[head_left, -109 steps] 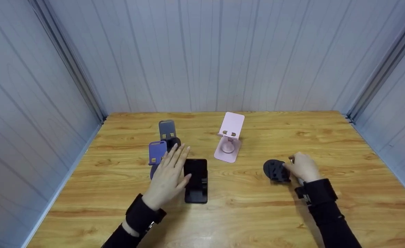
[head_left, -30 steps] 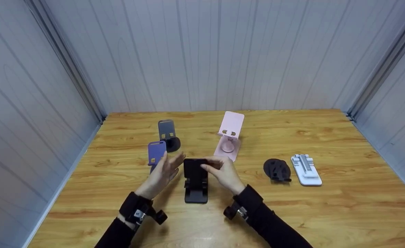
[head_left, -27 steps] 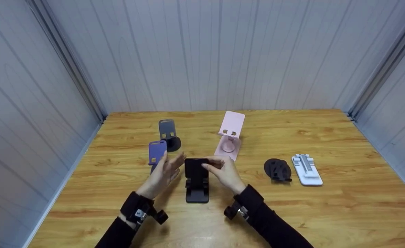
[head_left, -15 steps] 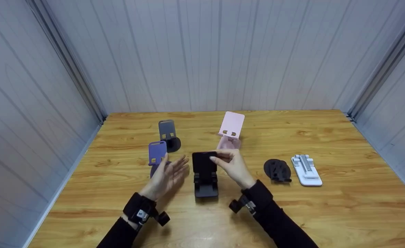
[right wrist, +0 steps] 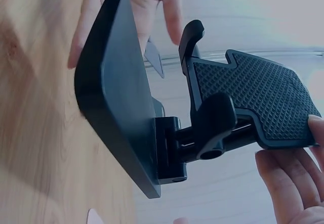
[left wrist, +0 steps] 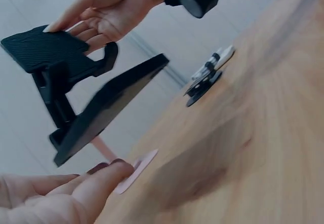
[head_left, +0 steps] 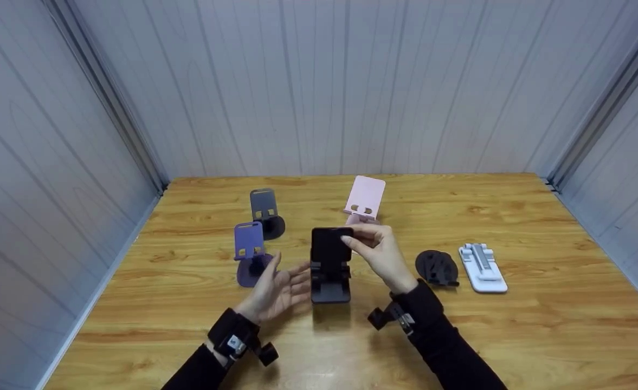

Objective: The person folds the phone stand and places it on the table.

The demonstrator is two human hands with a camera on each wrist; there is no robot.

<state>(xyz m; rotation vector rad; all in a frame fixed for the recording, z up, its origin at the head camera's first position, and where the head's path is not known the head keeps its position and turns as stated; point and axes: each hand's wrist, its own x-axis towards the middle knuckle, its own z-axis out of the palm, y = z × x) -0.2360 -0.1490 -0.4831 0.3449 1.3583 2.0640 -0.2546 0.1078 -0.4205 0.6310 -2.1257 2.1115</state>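
Observation:
A black folding phone stand (head_left: 330,292) is held unfolded in the air over the table, its shadow on the wood below. My right hand (head_left: 382,257) pinches the top right corner of the textured back plate (right wrist: 258,95) between thumb and fingers. Below that plate are two hooked rests and a hinged arm, joined to the thick base (left wrist: 109,105). My left hand (head_left: 282,291) is beside the base on its left, fingers extended and palm turned up; in the left wrist view its fingertips lie just under the base's lower edge.
Left of the hands stand a purple phone stand (head_left: 249,238) and a grey one (head_left: 263,203). A pink stand (head_left: 366,195) is behind the black one, partly covered. At right lie a folded dark round-based stand (head_left: 436,268) and a folded white stand (head_left: 484,271). Panelled walls (head_left: 319,86) enclose the table.
The black stand, flat on the table at first, has been unfolded, lifted and moved right and away. My right hand came over from the right side; my left turned from palm down to palm up.

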